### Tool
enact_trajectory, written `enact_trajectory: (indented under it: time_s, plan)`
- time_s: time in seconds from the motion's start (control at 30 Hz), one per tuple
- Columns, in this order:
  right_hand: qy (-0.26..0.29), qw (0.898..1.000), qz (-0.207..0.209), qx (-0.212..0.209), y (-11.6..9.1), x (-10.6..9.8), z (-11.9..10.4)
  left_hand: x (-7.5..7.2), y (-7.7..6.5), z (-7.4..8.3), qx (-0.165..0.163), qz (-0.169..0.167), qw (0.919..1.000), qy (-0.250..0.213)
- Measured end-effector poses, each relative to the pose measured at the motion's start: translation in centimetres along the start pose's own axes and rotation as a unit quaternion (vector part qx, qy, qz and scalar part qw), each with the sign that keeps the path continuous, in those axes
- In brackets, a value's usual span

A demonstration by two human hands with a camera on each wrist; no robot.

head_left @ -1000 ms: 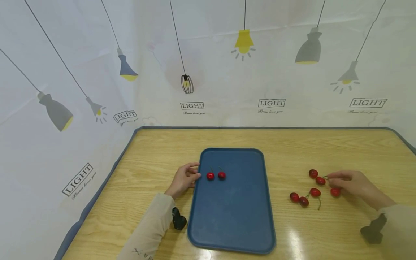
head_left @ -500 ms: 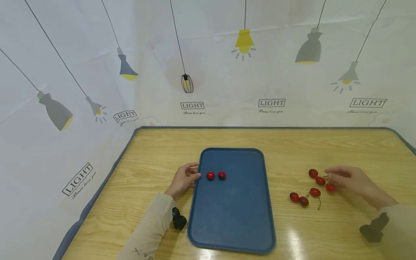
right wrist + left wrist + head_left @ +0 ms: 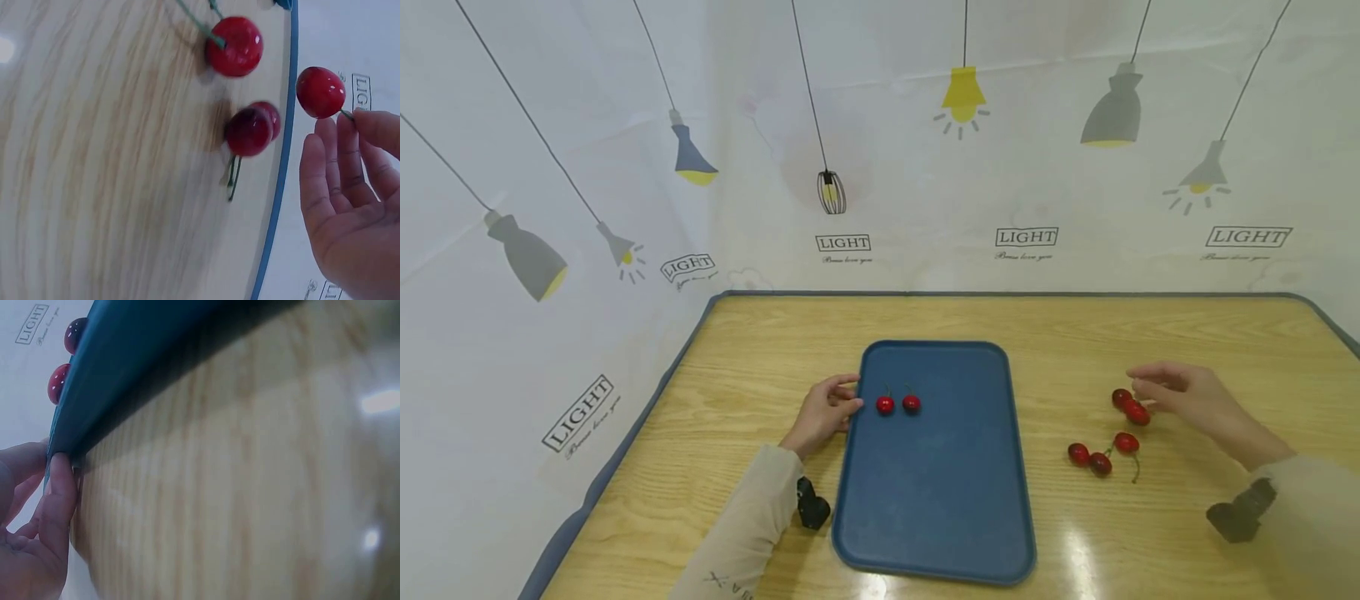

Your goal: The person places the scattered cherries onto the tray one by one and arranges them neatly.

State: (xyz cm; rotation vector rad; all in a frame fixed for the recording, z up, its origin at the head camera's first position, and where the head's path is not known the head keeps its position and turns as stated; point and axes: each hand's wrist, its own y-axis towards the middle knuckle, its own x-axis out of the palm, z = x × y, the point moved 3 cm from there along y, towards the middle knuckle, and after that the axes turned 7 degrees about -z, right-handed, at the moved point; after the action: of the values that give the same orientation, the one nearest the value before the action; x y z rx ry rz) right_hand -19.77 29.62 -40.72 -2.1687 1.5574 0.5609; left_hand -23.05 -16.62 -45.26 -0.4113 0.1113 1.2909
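Observation:
A blue tray (image 3: 934,500) lies on the table and bears two red cherries, one (image 3: 885,405) beside the other (image 3: 912,403). My left hand (image 3: 822,412) holds the tray's left rim between thumb and fingers, as the left wrist view also shows. To the right of the tray, my right hand (image 3: 1202,404) pinches a cherry (image 3: 320,92) by its stem, lifted above the table. Under it two cherries (image 3: 248,131) lie close together. Nearer the front are several more, among them one cherry (image 3: 1078,454) and another (image 3: 1126,442) with its stem pointing forward.
The pale wooden table (image 3: 760,367) has a blue edge strip. Behind and to the left hangs a white wall sheet (image 3: 917,192) printed with lamps. Black wrist devices sit at the left sleeve (image 3: 741,521) and the right sleeve (image 3: 1303,508).
My right hand has moved to the left and away from me, carrying the cherry by its stem up over the far pair. The left hand and tray have stayed put.

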Motion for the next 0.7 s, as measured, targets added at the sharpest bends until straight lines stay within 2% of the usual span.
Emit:
enact_trajectory:
  time_s: [0.5,0.7]
  plan:
    - [-0.015,0.999,-0.037,-0.029,2.5,3.0,-3.7,-0.1,-0.1,0.1,-0.001,-0.008,1.0000,0.000]
    - [-0.006,0.997,-0.051,-0.056,3.7,4.2,-5.2,0.1,-1.5,2.2,-0.001,-0.018,0.9998,0.006]
